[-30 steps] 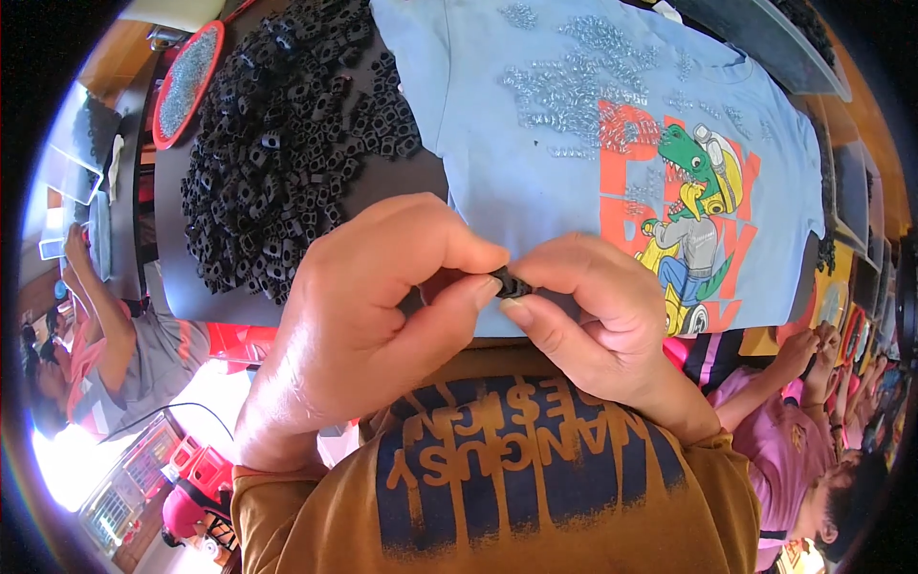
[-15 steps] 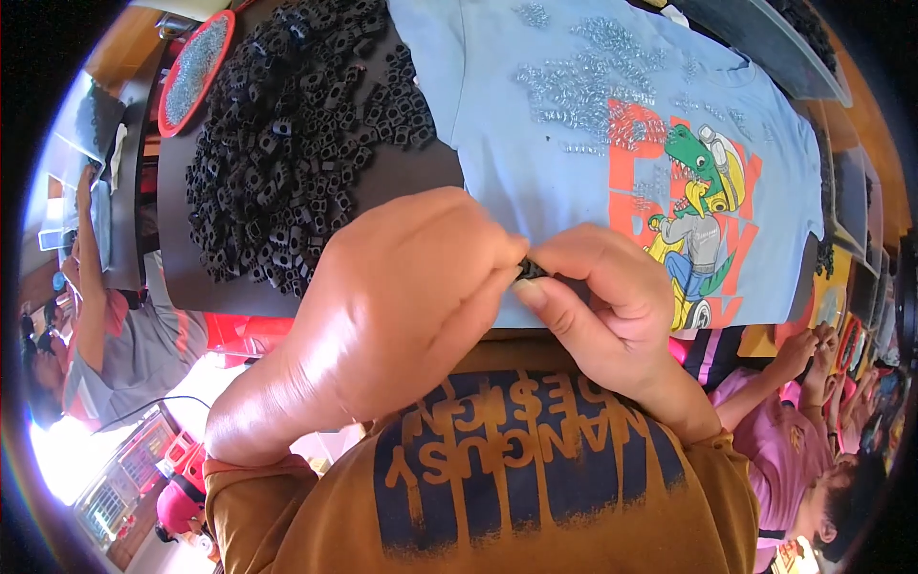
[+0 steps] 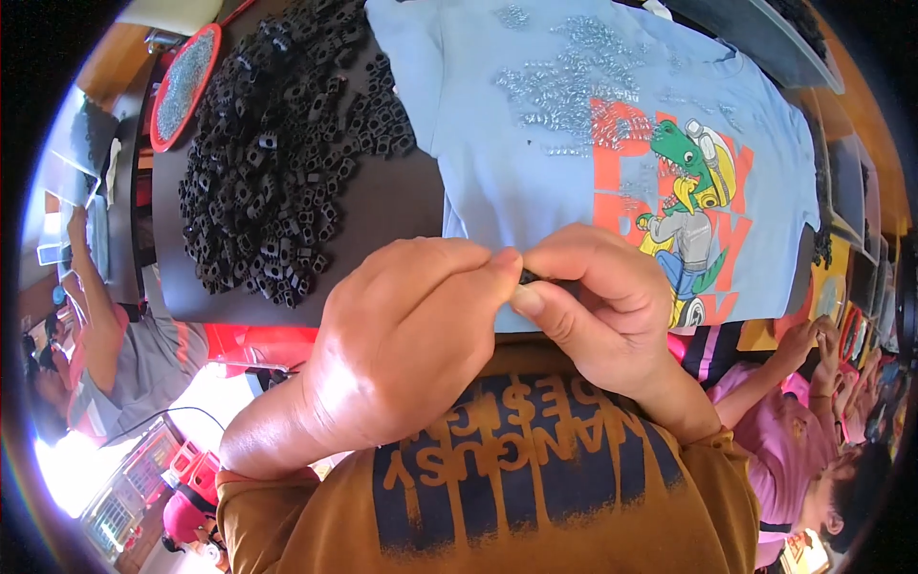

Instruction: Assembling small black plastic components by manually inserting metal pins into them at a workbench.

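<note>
My two hands meet in front of my chest, over the near edge of the table. Between thumb and forefinger, my right hand pinches a small black plastic piece, mostly covered by the fingers. The fingers of my left hand are closed, their tips against that piece; whatever they pinch is hidden. Beyond my left hand spreads a heap of small black plastic pieces with square holes. Small metal springs lie scattered on a light blue T-shirt with a dinosaur print.
A red-rimmed dish full of springs stands at the far left of the dark table. A clear plastic bin is at the far right. One person in grey sits at left, another in pink at right.
My left hand has lowered slightly toward me and its fingertips have shifted against the black piece, which now shows less. The table has shifted a little leftward in view.
</note>
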The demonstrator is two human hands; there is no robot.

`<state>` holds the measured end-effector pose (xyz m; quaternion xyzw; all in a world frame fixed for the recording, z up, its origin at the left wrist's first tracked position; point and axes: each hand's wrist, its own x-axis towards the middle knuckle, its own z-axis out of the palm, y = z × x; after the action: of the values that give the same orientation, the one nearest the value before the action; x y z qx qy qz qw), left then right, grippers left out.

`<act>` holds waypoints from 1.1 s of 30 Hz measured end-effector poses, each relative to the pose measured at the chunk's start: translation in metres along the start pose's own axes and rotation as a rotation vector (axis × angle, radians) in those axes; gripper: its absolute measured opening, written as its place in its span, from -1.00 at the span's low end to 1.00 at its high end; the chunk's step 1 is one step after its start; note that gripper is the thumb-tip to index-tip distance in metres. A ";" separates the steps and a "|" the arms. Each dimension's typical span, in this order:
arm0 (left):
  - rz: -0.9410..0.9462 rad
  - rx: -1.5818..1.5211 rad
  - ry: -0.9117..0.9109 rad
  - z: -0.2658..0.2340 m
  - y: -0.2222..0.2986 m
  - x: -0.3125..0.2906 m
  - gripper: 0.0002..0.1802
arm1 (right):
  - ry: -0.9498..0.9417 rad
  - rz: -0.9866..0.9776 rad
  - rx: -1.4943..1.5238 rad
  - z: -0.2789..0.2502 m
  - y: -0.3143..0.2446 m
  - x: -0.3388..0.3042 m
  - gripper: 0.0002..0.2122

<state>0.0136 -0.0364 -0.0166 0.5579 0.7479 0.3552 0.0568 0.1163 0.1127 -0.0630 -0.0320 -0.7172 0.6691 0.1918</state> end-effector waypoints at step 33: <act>-0.263 -0.065 -0.005 0.020 -0.021 0.057 -0.92 | -0.038 -0.068 0.172 -0.006 0.004 -0.002 -0.86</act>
<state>-0.0144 0.0204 -0.0264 0.4537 0.8026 0.3672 0.1228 0.1195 0.1181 -0.0667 0.0218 -0.6611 0.7220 0.2030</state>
